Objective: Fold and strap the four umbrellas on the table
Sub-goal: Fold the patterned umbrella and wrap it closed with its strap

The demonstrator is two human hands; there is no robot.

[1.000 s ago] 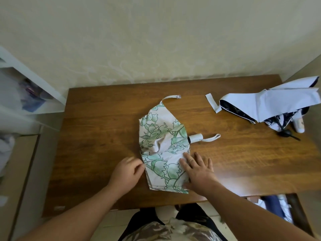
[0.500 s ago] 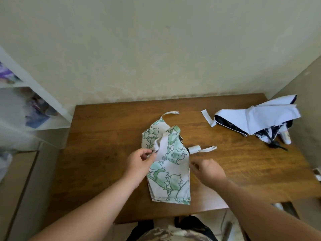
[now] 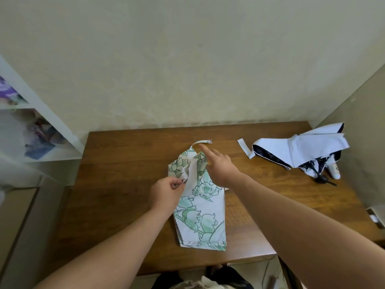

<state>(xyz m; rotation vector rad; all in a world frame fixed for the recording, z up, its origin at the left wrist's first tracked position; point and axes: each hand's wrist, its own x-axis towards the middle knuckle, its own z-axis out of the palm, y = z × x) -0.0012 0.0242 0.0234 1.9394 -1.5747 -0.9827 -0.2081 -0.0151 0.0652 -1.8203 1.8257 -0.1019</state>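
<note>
A white umbrella with green flower print [image 3: 201, 213] lies lengthwise in the middle of the wooden table [image 3: 116, 184], its canopy flattened. Its white strap [image 3: 203, 142] with a snap curls out at the far end. My left hand [image 3: 166, 189] pinches a fold of the canopy at its left edge. My right hand [image 3: 218, 164] hovers over the far end, index finger stretched toward the strap, holding nothing. A second umbrella, white outside and dark inside [image 3: 300, 151], lies unfolded at the table's far right with its strap [image 3: 244, 148] loose.
A wall runs behind the table and another closes in on the right. White shelves [image 3: 41, 126] with stored items stand to the left. The second umbrella's white handle [image 3: 335, 171] points toward the right edge. A small object [image 3: 375, 215] sits off the table's right side.
My right hand has left the umbrella's right side and moved forward over its far end toward the strap. My left hand keeps its pinch on the canopy fold. The camera has tilted up.
</note>
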